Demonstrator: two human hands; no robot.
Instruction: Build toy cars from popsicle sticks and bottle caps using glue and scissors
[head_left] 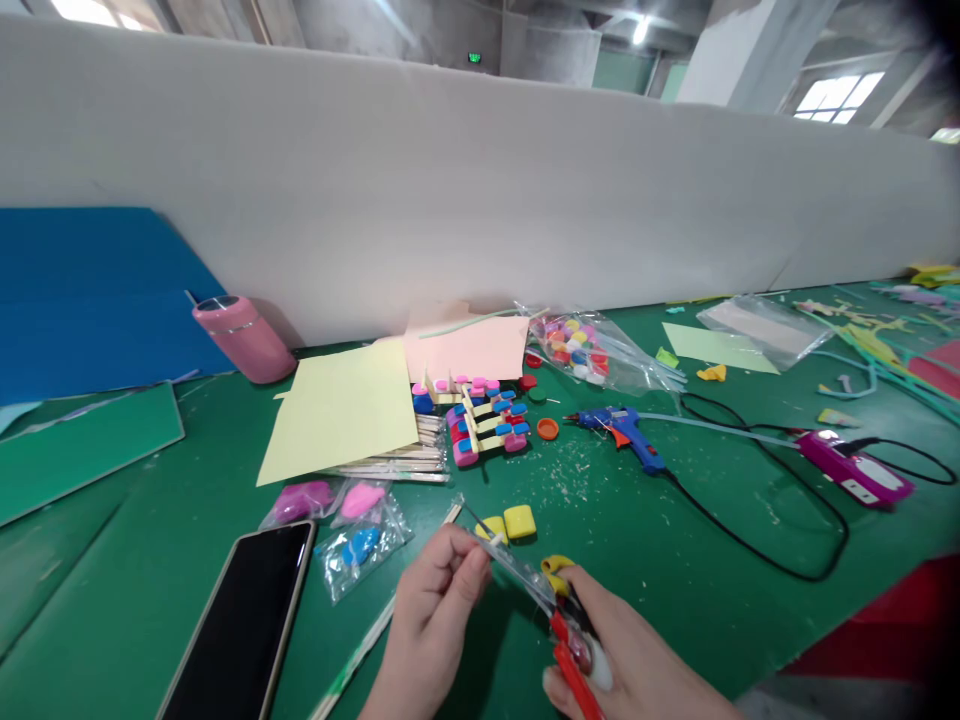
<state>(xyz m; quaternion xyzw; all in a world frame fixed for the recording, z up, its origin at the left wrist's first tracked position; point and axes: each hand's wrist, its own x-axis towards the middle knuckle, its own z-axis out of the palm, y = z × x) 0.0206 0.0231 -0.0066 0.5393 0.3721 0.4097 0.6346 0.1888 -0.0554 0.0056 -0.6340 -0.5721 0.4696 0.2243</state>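
Observation:
My left hand [439,610] is closed in a pinch on a small whitish piece [496,540], too small to name surely. Scissors [536,585] with red and yellow handle parts are gripped in my right hand [622,640], their blades pointing up and left to my left fingertips. Two yellow clay blocks [519,521] lie just beyond the blades. Under my left hand runs a bundle of thin wooden sticks [367,640] with a green part. Farther back stand small models [491,425] of pink, blue and cream pieces.
A phone [240,620] and bagged clay [360,545] lie left, near yellow paper [345,410] and a pink bottle [246,338]. Rightward are a blue glue gun [619,428], its cord, a magenta power strip [851,467] and bagged coloured caps [577,345]. A white partition [480,200] stands behind.

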